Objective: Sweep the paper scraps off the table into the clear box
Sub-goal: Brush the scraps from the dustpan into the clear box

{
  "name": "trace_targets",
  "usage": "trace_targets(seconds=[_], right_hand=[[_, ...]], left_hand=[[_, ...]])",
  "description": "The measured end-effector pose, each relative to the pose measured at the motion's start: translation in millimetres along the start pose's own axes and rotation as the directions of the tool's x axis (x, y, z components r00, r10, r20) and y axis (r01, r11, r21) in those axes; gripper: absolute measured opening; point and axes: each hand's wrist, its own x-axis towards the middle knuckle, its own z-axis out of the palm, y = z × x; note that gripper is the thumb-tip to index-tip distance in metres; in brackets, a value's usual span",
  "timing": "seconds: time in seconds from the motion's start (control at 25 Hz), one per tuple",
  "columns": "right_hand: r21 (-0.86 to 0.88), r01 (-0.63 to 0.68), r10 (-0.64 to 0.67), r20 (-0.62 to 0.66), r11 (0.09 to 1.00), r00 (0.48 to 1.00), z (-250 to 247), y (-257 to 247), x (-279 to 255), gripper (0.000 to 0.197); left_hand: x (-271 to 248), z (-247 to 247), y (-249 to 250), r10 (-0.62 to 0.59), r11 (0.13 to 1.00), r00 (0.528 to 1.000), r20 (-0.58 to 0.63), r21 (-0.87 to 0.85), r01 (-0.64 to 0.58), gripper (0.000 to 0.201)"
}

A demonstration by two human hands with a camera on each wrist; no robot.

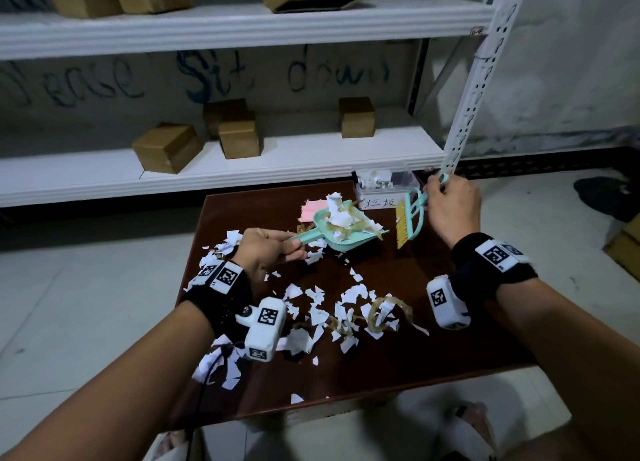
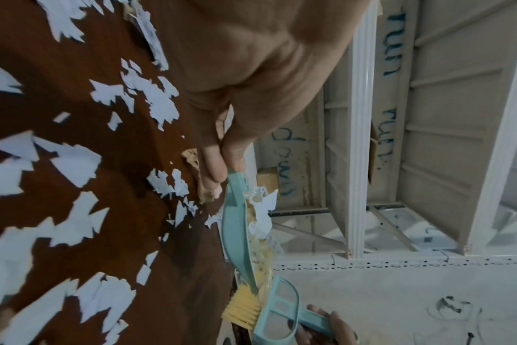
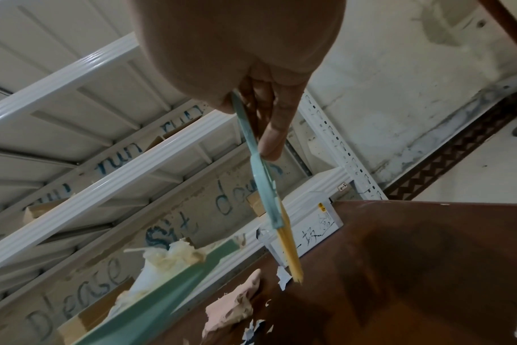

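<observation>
My left hand (image 1: pixel 291 249) grips the handle of a mint dustpan (image 1: pixel 343 232), held just above the brown table (image 1: pixel 433 349) and heaped with white scraps and tape. The left wrist view shows the dustpan (image 2: pixel 236 233) edge-on past my fingers (image 2: pixel 213 161). My right hand (image 1: pixel 436 187) holds the handle of a mint brush (image 1: pixel 410 221) with yellow bristles, to the right of the pan. The clear box (image 1: pixel 384 187) stands at the table's far right corner, with some scraps inside. Many white paper scraps (image 1: pixel 346 308) cover the near and left parts of the table.
A loop of brown tape (image 1: pixel 388 311) lies among the near scraps. A pink sheet (image 1: pixel 311 207) lies behind the dustpan. White shelving (image 1: pixel 242 169) with cardboard boxes stands just behind the table. An upright shelf post (image 1: pixel 460 128) rises beside the clear box.
</observation>
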Motion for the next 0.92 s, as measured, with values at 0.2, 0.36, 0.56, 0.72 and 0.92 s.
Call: trace_targets(seconds=[0.2,0.36,0.56,0.72,0.92], right_hand=[[-0.012,-0.042,0.041,-0.014,0.999,0.999,-1.5,4.1,14.7,0.045],[0.006,-0.088,0.088,-0.009,0.996,0.996,-2.0,7.5,23.7,0.042],[-0.019,-0.109,0.109,-0.009,0.994,0.994,-7.8,13.9,33.9,0.042],[-0.021,-0.147,0.146,-0.022,0.989,0.989,-14.2,20.7,39.5,0.044],[0.01,-0.168,0.168,-0.035,0.986,0.985,-21.3,24.2,44.9,0.042]], left_hand=[[15.9,35.4,22.9,0.057,0.998,0.998,-0.027,-0.003,-0.057,0.019],[40.6,69.9,38.5,0.051,0.999,0.998,-0.036,0.003,-0.051,0.016],[67.0,108.8,55.7,-0.034,0.994,0.999,0.015,0.1,0.033,0.021],[80.7,133.9,65.8,-0.082,0.989,0.997,-0.008,0.124,0.082,0.023],[97.3,156.9,73.1,-0.03,0.984,0.999,-0.01,0.177,0.031,0.009]])
